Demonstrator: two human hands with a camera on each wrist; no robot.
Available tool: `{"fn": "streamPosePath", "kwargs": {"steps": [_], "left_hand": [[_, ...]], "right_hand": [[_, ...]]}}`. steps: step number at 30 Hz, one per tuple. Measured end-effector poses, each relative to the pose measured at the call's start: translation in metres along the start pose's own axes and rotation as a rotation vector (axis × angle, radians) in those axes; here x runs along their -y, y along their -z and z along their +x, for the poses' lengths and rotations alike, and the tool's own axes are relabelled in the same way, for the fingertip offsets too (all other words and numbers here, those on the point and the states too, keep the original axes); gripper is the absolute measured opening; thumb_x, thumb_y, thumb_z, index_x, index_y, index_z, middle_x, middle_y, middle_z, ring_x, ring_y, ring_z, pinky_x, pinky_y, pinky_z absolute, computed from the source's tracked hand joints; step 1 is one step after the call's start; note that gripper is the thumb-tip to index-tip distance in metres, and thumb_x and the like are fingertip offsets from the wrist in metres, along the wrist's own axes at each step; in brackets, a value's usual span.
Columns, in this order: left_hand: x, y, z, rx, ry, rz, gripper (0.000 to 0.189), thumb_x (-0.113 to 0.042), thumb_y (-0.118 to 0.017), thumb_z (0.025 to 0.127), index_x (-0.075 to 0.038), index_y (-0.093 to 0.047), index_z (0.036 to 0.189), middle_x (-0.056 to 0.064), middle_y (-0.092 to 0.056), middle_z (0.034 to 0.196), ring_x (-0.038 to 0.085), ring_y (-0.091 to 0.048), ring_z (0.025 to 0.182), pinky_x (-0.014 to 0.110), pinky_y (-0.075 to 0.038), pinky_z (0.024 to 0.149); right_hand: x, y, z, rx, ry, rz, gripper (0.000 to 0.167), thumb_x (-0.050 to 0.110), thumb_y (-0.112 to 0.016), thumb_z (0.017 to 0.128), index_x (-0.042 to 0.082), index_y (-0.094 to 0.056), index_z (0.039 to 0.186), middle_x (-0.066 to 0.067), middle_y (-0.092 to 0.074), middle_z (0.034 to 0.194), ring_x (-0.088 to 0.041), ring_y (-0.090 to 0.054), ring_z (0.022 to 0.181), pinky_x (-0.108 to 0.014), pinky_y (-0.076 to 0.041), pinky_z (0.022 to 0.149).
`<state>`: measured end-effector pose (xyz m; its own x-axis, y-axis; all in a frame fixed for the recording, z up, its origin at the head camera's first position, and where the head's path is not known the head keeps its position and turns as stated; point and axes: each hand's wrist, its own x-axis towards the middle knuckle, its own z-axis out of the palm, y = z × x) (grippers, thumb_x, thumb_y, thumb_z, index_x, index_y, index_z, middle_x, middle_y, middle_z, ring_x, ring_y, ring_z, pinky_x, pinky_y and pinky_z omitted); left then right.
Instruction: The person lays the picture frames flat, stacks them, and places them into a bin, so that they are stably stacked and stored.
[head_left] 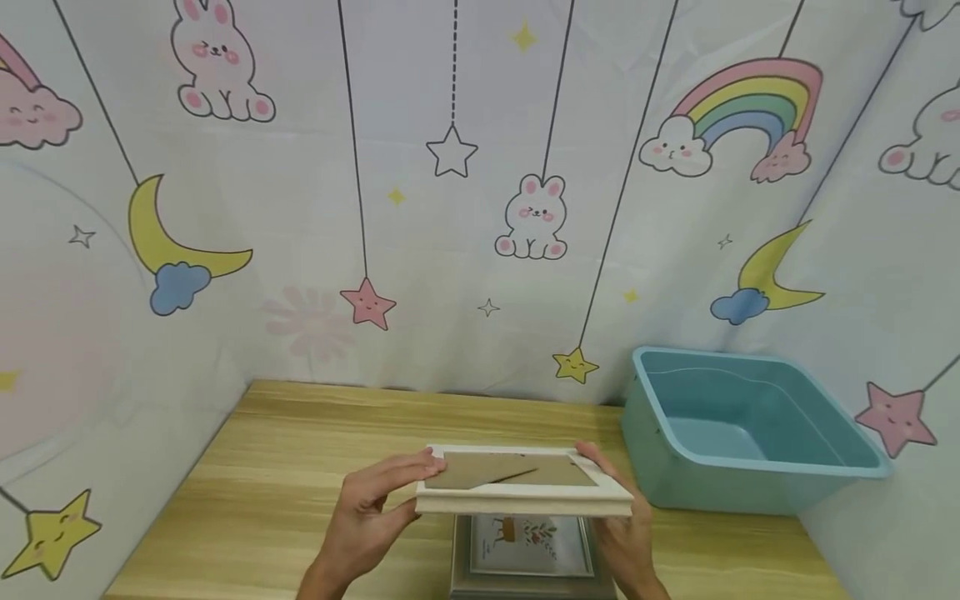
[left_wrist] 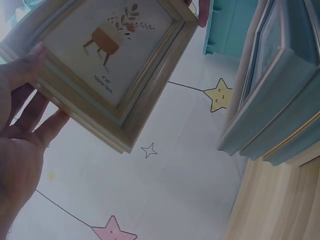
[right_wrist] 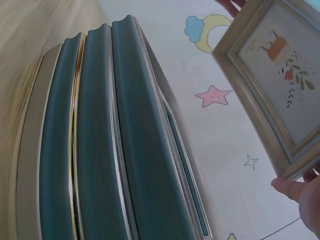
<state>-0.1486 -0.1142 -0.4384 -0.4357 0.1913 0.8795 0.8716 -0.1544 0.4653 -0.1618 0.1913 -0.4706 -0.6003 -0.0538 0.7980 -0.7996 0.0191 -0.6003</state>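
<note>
Both hands hold a light-coloured picture frame [head_left: 517, 503] level above the table, its brown backing facing up. At its left end, my left hand [head_left: 367, 512] pinches the edge, thumb below and fingers on top. My right hand [head_left: 628, 533] grips the other end, partly hidden behind the frame. From below, in the left wrist view, the frame's front [left_wrist: 150, 80] shows a printed potted plant and size text. Directly beneath lies a stack of picture frames [head_left: 461, 567], the top one face up with a similar print. In the right wrist view, several blue-green frames [right_wrist: 97, 135] make up that stack.
A blue-green plastic tub [head_left: 652, 442] stands on the right of the wood-grain table [head_left: 247, 500]. A white cloth [head_left: 450, 233] printed with rabbits, stars and moons hangs behind the table and along its sides.
</note>
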Motion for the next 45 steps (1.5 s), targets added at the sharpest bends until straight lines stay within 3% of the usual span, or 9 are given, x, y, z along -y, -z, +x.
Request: {"fn": "streamPosePath", "kwargs": {"steps": [6,9,14,21,25,31,35,39,45], "left_hand": [[0.004,-0.001,-0.002,-0.055,0.054,-0.033,0.047,0.024,-0.068,0.076,0.012,-0.064,0.121,0.011,-0.070,0.125,0.017,-0.063,0.123,0.027,-0.052,0.102],[0.006,0.000,-0.002,-0.092,0.081,-0.043,0.045,0.026,-0.067,0.075,0.014,-0.064,0.119,0.012,-0.071,0.122,0.016,-0.067,0.117,0.028,-0.054,0.099],[0.009,0.003,-0.004,-0.126,0.126,-0.052,0.043,0.027,-0.065,0.076,0.014,-0.065,0.116,0.007,-0.071,0.120,0.014,-0.069,0.111,0.027,-0.056,0.096],[0.008,0.005,-0.007,-0.159,0.262,0.012,0.038,0.023,-0.068,0.077,0.008,-0.069,0.112,-0.006,-0.072,0.116,0.007,-0.070,0.103,0.025,-0.059,0.087],[0.010,0.006,-0.006,-0.181,0.319,0.042,0.038,0.022,-0.068,0.078,0.005,-0.070,0.112,-0.010,-0.072,0.113,0.005,-0.070,0.102,0.023,-0.059,0.085],[0.011,0.008,-0.001,-0.219,0.448,0.057,0.035,0.019,-0.069,0.079,0.014,-0.067,0.114,-0.016,-0.070,0.108,0.000,-0.068,0.100,0.018,-0.057,0.086],[0.012,0.009,0.004,-0.220,0.532,0.059,0.034,0.015,-0.069,0.082,0.019,-0.063,0.115,-0.017,-0.069,0.107,-0.001,-0.067,0.098,0.018,-0.058,0.083],[0.014,0.006,0.009,-0.270,0.608,0.010,0.031,0.011,-0.068,0.085,0.012,-0.066,0.116,-0.014,-0.070,0.106,0.003,-0.067,0.096,0.021,-0.059,0.078],[0.014,-0.008,0.017,-0.422,0.693,-0.022,0.026,0.008,-0.064,0.090,0.010,-0.063,0.116,-0.007,-0.069,0.101,0.006,-0.065,0.095,0.021,-0.056,0.079]], "right_hand": [[-0.001,-0.007,-0.006,0.033,0.025,0.054,0.065,-0.020,-0.042,0.095,-0.007,-0.019,0.155,-0.017,-0.042,0.156,-0.018,-0.040,0.146,-0.023,-0.027,0.122],[-0.005,-0.009,-0.010,0.072,0.082,0.000,0.072,-0.009,-0.043,0.101,0.007,-0.004,0.159,-0.017,-0.032,0.161,-0.017,-0.037,0.148,-0.020,-0.037,0.115],[-0.012,-0.004,-0.007,0.067,0.274,-0.386,0.065,0.014,-0.052,0.103,0.002,-0.015,0.155,-0.020,-0.053,0.142,-0.011,-0.051,0.135,-0.017,-0.052,0.097],[-0.010,0.003,-0.002,0.035,0.348,-0.626,0.058,0.020,-0.049,0.105,-0.002,-0.024,0.153,-0.019,-0.067,0.112,-0.007,-0.068,0.103,-0.017,-0.058,0.078],[-0.007,0.004,-0.002,0.052,0.309,-0.714,0.057,0.026,-0.046,0.106,-0.001,-0.028,0.153,-0.019,-0.070,0.101,-0.019,-0.071,0.074,-0.018,-0.058,0.066],[-0.003,0.008,0.001,0.166,0.196,-0.667,0.064,0.030,-0.045,0.104,-0.004,-0.024,0.153,-0.021,-0.069,0.104,-0.028,-0.070,0.081,-0.013,-0.056,0.062],[0.003,0.009,0.002,0.191,0.091,-0.637,0.079,0.002,-0.070,0.091,-0.004,-0.023,0.154,-0.024,-0.069,0.108,-0.030,-0.071,0.083,-0.012,-0.055,0.061],[0.008,0.008,0.003,0.200,-0.027,-0.595,0.106,-0.021,-0.078,0.067,-0.002,-0.022,0.155,-0.024,-0.069,0.111,-0.026,-0.071,0.086,-0.013,-0.055,0.058],[0.012,0.008,0.007,0.225,-0.170,-0.417,0.104,-0.021,-0.074,0.073,0.003,-0.019,0.158,-0.027,-0.066,0.114,-0.005,-0.067,0.089,-0.020,-0.058,0.053]]}}
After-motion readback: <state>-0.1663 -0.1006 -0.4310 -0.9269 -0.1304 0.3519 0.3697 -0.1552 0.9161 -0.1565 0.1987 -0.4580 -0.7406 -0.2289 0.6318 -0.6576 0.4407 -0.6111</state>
